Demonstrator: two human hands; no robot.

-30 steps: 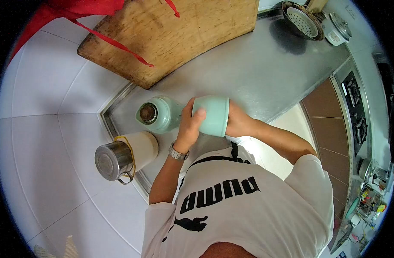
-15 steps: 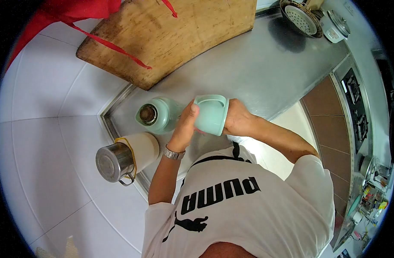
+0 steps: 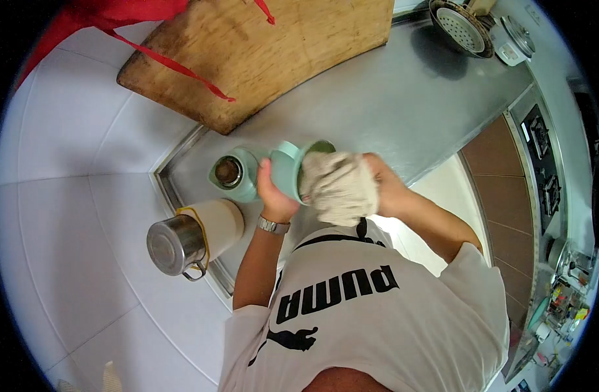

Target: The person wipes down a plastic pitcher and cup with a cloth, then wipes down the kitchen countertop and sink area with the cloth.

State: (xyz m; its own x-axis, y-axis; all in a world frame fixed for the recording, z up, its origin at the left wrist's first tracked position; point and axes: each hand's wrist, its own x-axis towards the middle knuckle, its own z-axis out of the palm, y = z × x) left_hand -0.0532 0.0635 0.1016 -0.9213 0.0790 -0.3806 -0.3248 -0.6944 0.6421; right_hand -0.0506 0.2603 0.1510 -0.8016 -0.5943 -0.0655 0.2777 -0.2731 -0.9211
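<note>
Overlapping the mint cup [image 3: 285, 175], a cloth [image 3: 342, 186] mostly hides its interior.

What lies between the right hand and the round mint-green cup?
In the head view, a crumpled beige cloth lies between the right hand and the cup.

This is a kitchen, seemingly a household one. A black gas hob [image 3: 541, 157] is set along the right side. On the far right of the metal counter [image 3: 378, 98] sit a perforated strainer [image 3: 459, 30] and a small lidded cooker [image 3: 510, 44]. A large wooden board [image 3: 280, 55] lies far left, and white tiles [image 3: 58, 228] cover the left wall.
</note>
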